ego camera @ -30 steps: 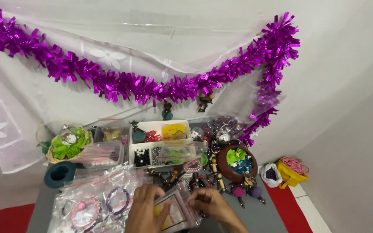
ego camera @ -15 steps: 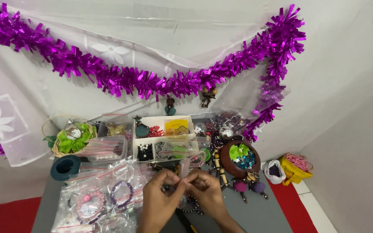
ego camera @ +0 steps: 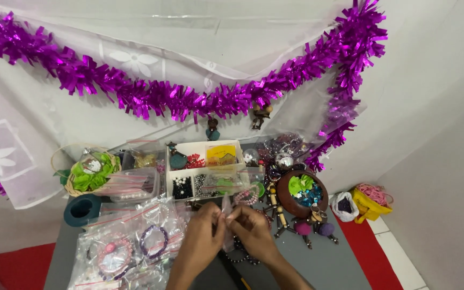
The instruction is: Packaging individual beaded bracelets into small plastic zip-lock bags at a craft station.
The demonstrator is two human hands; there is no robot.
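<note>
Small clear plastic bag [ego camera: 225, 215] pinched betw. both hands at its top edge, held just above the table [ego camera: 328, 263]. Left hand [ego camera: 202, 236] and right hand [ego camera: 251, 228] each have fingertips closed on the bag; what's inside, can't tell. A sec ago the hands were lower w/ a larger flat packet; now they've come up and together on this little bag, so work looks to have shifted to its mouth. Just beyond the grip: white divided box [ego camera: 205, 169] of beads. Left of grip: bagged bracelets [ego camera: 130, 247]. Right: brown bowl [ego camera: 301, 193].
</note>
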